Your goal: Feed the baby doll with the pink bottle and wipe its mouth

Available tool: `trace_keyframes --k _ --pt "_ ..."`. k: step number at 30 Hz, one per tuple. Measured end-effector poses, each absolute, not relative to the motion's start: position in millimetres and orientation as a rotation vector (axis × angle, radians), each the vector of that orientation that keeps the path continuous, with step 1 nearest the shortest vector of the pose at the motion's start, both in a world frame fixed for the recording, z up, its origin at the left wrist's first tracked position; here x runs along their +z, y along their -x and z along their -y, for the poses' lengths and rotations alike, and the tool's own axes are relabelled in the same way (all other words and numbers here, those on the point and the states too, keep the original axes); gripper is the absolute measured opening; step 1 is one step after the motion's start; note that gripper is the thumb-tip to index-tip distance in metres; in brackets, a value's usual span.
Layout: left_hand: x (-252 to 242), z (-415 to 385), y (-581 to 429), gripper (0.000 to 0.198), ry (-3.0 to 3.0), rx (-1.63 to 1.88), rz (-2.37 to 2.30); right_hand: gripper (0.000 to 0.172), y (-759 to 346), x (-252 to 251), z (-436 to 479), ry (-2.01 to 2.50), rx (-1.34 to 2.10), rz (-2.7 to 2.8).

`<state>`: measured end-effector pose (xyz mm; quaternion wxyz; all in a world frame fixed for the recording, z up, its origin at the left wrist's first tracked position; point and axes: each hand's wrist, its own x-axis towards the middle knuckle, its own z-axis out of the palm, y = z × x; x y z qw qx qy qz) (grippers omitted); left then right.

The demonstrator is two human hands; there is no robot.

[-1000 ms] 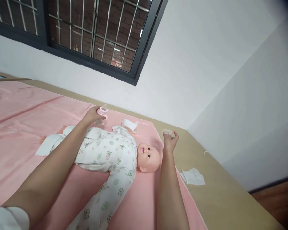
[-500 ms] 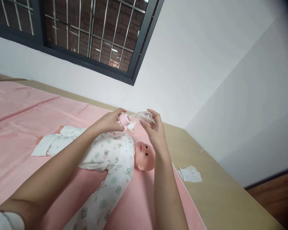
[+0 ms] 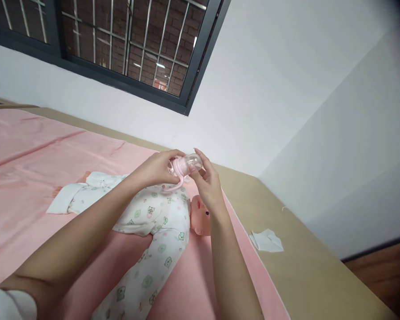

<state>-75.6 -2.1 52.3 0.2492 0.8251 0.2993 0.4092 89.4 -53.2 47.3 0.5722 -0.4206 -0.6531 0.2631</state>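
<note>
My left hand is closed around a pink baby bottle with a curved side handle, held above the doll's chest. Over the bottle's teat end sits a clear bottle cap, and my right hand grips it between thumb and fingers. Beneath both hands a baby doll lies on its back, dressed in a white suit with green bear prints. My right forearm hides part of its head.
A pink sheet covers much of the tan surface. A crumpled white tissue lies on that surface to the right. Behind stand a white wall and a dark-framed barred window.
My right hand has moved left, bringing the clear cap from just off the bottle's teat onto its top. A small white piece near the bottle no longer shows. The view has shifted slightly.
</note>
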Motion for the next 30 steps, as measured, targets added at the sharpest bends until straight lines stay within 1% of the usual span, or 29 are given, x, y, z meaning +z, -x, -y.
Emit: trace_keyframes --k 5,10,15,30 --pt "49.2 -3.9 74.5 0.05 -2.268 1.148 -0.81 0.057 -86.9 39.9 47.9 0.985 0.586 1.52" --pt "46.9 -7.8 74.5 0.049 -2.254 1.138 -0.866 0.052 -83.9 34.4 42.8 1.013 0.548 1.486" --pt "45.4 -10.7 75.2 0.046 -2.26 1.141 -0.892 0.056 -82.0 32.5 40.7 0.98 0.57 1.472" --pt "47.5 -2.5 69.5 0.043 -2.319 1.132 -1.026 0.055 -82.6 33.6 41.3 1.031 0.524 1.433"
